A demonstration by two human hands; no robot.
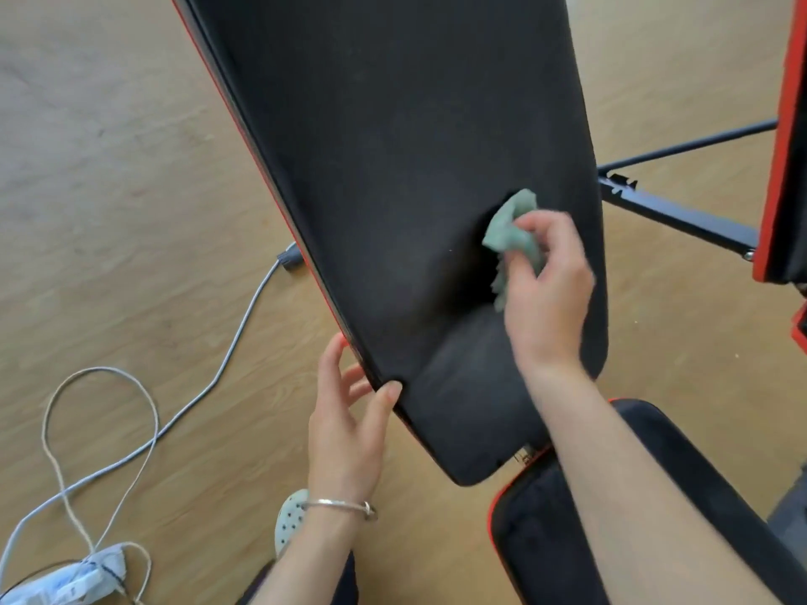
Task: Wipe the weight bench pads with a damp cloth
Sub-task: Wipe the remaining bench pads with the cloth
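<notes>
A long black back pad with a red edge slopes up through the middle of the view. My right hand holds a crumpled pale green cloth against the pad's lower right part. My left hand grips the pad's lower left edge, thumb on top and fingers underneath. A silver bangle sits on that wrist. The black seat pad with red trim lies below, partly hidden by my right forearm.
Wooden floor surrounds the bench. A white cable and a thin cord loop lie at the left, with a white bundle at the bottom left. Black frame bars and another red-edged pad stand at the right. A white shoe shows below my left wrist.
</notes>
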